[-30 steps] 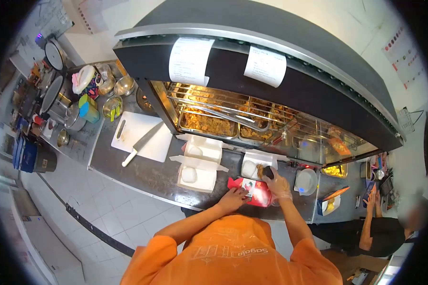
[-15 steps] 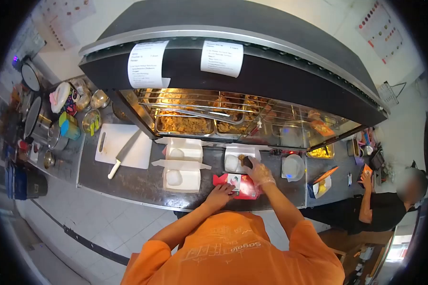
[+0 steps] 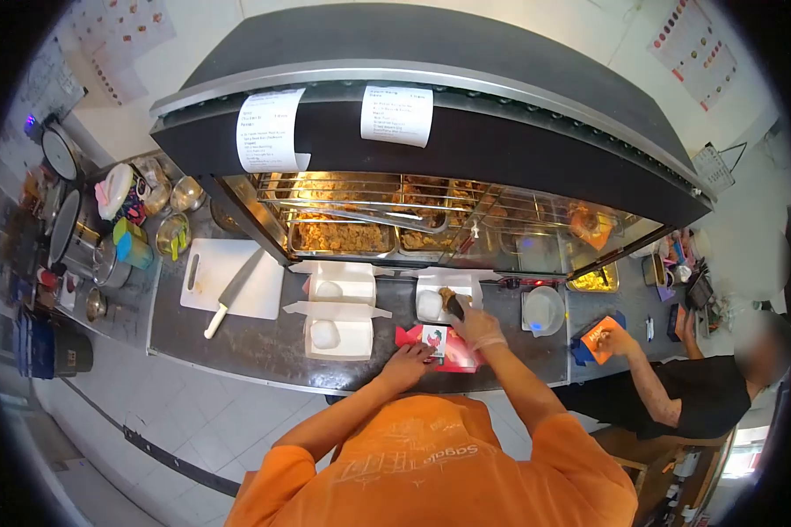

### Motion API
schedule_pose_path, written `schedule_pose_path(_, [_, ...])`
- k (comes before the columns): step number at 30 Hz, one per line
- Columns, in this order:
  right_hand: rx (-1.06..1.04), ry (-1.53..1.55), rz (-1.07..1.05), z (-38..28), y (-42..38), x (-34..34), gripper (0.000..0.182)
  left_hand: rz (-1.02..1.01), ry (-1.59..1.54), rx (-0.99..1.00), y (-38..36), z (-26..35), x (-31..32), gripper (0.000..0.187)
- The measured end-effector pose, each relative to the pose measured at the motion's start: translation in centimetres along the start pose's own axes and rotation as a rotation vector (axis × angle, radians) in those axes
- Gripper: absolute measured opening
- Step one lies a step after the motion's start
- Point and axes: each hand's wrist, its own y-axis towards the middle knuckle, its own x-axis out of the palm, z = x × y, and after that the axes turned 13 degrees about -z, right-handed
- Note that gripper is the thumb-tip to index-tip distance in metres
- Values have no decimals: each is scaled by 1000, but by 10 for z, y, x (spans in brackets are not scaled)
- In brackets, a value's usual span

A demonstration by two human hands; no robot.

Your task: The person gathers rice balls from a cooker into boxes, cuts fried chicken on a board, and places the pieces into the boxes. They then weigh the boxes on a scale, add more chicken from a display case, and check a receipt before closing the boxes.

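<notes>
My right hand (image 3: 478,328), in a clear plastic glove, reaches into an open white box (image 3: 475,281). Its fingers are closed on a brown piece of fried chicken (image 3: 448,299) with a dark side. Beside that piece, a white ball of rice (image 3: 429,306) sits in the same box. My left hand (image 3: 406,365) lies with its fingers stretched over a flat red carton (image 3: 459,353), which has a white printed panel. Two more open white boxes, a rear one (image 3: 357,287) and a front one (image 3: 355,339), stand to the left, each with a rice ball.
Behind the boxes stands a heated display case (image 3: 439,123) with trays of fried food. A knife (image 3: 230,294) lies on a white cutting board (image 3: 264,299) at left. A clear round tub (image 3: 543,311) is at right. A co-worker (image 3: 694,386) handles an orange carton (image 3: 599,339).
My right hand has shifted slightly left and down, with more of the brown piece showing beside the rice. My left hand stays on the red carton. The co-worker's hand has moved to the orange carton.
</notes>
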Motion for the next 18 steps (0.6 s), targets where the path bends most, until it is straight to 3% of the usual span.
schedule_pose_path(4, [40, 159, 87, -5, -2, -18, 67, 1, -3, 10, 2, -7, -7, 34])
schedule_pose_path(5, [171, 167, -16, -22, -12, -31, 70, 17, -29, 0, 4, -11, -1, 33])
schedule_pose_path(7, [83, 60, -8, 10, 16, 5, 73, -26, -79, -41, 3, 2, 7, 33])
schedule_pose_path(8, [48, 13, -34, 17, 18, -1, 71, -86, -83, -75, 5, 0, 5, 33])
schedule_pose_path(10, [-25, -80, -81, 28, 19, -14, 68, -16, -96, -12, 1, -2, 1, 34])
schedule_pose_path(11, [76, 201, 37, 5, 4, -29, 67, -36, -120, 6, 1, 0, -2, 34])
schedule_pose_path(13, [114, 219, 20, 1, -1, -15, 68, -4, 28, 33, 0, 0, -13, 37])
schedule_pose_path(18, [112, 173, -6, -11, -1, -38, 70, -5, -8, 41, -1, 0, -22, 40])
